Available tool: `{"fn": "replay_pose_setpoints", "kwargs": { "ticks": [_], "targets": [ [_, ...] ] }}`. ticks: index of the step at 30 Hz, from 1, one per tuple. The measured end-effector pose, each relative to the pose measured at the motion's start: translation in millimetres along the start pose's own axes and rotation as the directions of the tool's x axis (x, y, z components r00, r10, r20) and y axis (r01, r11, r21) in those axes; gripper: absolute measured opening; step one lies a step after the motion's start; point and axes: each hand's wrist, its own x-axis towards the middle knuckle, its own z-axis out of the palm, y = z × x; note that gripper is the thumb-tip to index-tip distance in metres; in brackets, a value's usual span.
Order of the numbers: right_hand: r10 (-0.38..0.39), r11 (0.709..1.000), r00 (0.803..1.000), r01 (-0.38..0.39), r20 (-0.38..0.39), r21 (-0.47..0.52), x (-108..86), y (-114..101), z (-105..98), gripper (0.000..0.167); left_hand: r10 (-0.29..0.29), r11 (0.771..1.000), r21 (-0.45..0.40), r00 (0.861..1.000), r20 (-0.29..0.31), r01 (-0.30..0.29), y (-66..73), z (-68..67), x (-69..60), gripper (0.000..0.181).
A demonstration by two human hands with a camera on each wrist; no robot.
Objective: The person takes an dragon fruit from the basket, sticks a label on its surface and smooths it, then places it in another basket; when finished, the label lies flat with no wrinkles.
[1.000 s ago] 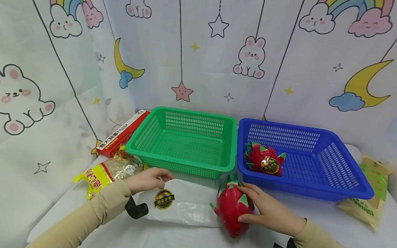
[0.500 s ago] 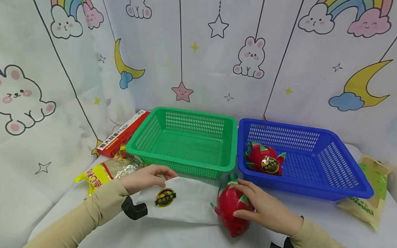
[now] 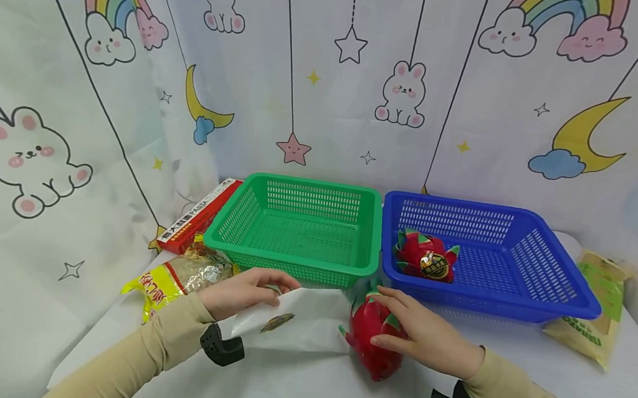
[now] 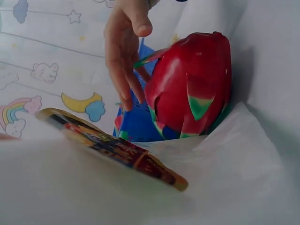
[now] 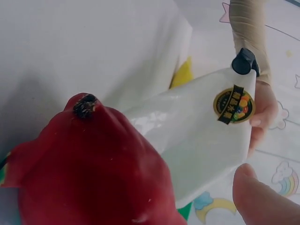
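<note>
A white bag [image 3: 309, 326] with a round black-and-gold sticker [image 5: 233, 104] lies on the table before the baskets. My left hand [image 3: 249, 293] pinches its left end and tilts it up, so the sticker shows almost edge-on in the head view. At the bag's right end lies a red dragon fruit [image 3: 374, 338] with green-tipped scales. My right hand [image 3: 426, 335] is at the fruit's right side, fingers loosely extended. In the left wrist view, the right hand [image 4: 126, 51] has its thumb apart from the dragon fruit [image 4: 187, 84]; fingertip contact is unclear.
Behind stand a green basket [image 3: 291, 265] and a blue basket [image 3: 491, 303]. Another dragon fruit [image 3: 424, 254] with a sticker sits in the blue one. A red pasta box [image 3: 196, 214] and a yellow food packet [image 3: 169, 281] are at left, a green-beige packet [image 3: 597, 308] at right.
My left hand has moved slightly right and lifted the bag's left end, turning the sticker away from the head view. My right hand has shifted slightly left over the nearly still dragon fruit.
</note>
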Motion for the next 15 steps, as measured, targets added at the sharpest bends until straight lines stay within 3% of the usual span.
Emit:
{"fn": "replay_pose_setpoints", "kwargs": {
  "ticks": [11, 15],
  "targets": [
    [-0.074, 0.997, 0.996, 0.075, -0.050, 0.012, 8.9, -23.7, -2.5, 0.059, -0.004, 1.000, 0.007, 0.998, -0.055, 0.005, 11.9, 3.2, 4.8, 0.037],
    [-0.165, 0.986, 0.983, 0.163, -0.079, -0.033, 16.3, -33.3, -0.1, 0.054, -0.011, 1.000, 0.007, 0.998, -0.057, 0.012, 17.9, 5.8, 7.9, 0.037]
  ]
}}
